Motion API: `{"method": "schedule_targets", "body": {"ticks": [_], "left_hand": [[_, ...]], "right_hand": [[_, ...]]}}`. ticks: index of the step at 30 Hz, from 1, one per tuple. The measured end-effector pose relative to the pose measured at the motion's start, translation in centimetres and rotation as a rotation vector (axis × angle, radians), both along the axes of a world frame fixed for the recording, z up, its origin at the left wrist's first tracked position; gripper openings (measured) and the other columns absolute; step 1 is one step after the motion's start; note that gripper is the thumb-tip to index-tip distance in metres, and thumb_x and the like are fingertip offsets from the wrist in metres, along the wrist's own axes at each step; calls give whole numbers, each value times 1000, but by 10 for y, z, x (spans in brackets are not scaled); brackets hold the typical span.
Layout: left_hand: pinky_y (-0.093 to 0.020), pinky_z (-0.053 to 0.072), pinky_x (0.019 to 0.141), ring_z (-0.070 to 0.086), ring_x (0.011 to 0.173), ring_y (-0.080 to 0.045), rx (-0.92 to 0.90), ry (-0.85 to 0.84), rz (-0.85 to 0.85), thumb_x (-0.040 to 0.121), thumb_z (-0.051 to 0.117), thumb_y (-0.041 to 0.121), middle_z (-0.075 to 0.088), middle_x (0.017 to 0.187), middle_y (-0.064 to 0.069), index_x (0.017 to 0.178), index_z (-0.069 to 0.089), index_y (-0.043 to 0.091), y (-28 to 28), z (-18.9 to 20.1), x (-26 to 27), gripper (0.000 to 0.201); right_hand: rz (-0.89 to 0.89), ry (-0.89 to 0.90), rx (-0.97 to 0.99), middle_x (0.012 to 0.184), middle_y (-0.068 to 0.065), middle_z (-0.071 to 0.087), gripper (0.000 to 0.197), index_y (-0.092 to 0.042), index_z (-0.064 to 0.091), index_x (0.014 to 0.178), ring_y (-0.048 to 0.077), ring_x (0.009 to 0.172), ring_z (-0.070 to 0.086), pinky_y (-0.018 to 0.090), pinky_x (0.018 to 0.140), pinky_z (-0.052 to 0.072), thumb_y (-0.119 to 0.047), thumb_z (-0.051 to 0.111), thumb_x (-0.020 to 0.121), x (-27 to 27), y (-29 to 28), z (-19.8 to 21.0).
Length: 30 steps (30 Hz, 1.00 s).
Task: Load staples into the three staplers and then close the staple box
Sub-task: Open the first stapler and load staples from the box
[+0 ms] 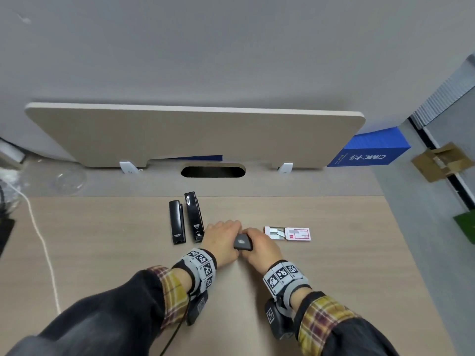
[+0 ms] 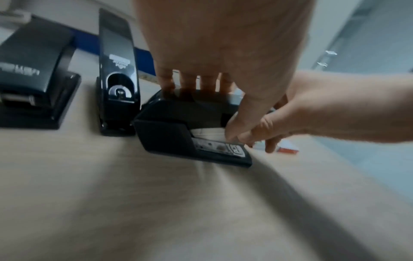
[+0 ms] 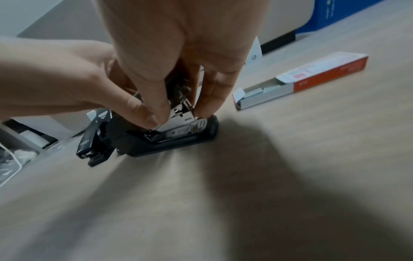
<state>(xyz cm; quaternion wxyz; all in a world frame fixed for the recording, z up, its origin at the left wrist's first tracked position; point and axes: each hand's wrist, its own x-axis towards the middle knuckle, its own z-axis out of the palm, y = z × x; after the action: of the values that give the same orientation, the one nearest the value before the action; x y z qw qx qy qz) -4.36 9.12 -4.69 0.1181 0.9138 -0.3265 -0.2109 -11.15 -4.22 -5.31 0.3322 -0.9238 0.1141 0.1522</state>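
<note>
Both hands are working the third stapler [image 1: 243, 242] at desk [image 1: 334, 278] centre, just right of the other two. Left hand [image 1: 222, 241] is gripping its raised black top, fingers [image 2: 187, 83] curled over it. Right hand [image 1: 259, 246] is pinching the metal staple channel [image 3: 183, 114] between thumb and fingertips [image 3: 208, 104], above the base [image 3: 170, 141] sitting on the desk. Short stapler [image 1: 176, 221] and tall stapler [image 1: 194, 217] are lying side by side, shut. Staple box [image 1: 288, 233] is lying open to the right, staples [image 1: 277, 232] showing, apart from the hands.
</note>
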Motion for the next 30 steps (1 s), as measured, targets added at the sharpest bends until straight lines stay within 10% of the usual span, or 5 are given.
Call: {"method": "schedule_targets", "body": {"ticks": [10,19,30], "left_hand": [[-33,33,79,50,88,-21,-223,181,-25,68,64,19,45,93,4,95,52,21,17,3,-13,30],[-30,45,67,53,73,-17,-549,398,320,54,62,3,61,84,-11,77,50,20,44,24,-6,31],[-36,54,79,66,83,-18,-340,376,356,53,75,11,70,81,5,69,61,27,119,39,16,26]], "right_hand": [[-188,-48,-74,83,-4,51,21,-22,53,77,22,85,56,31,61,34,-39,64,83,-39,13,-16],[-58,-99,-190,103,-3,56,14,-23,60,98,20,99,55,32,71,44,-34,58,89,-46,5,-19],[79,-73,-289,105,-3,55,16,-22,61,100,21,102,54,38,76,48,-33,54,91,-47,-2,-11]]}}
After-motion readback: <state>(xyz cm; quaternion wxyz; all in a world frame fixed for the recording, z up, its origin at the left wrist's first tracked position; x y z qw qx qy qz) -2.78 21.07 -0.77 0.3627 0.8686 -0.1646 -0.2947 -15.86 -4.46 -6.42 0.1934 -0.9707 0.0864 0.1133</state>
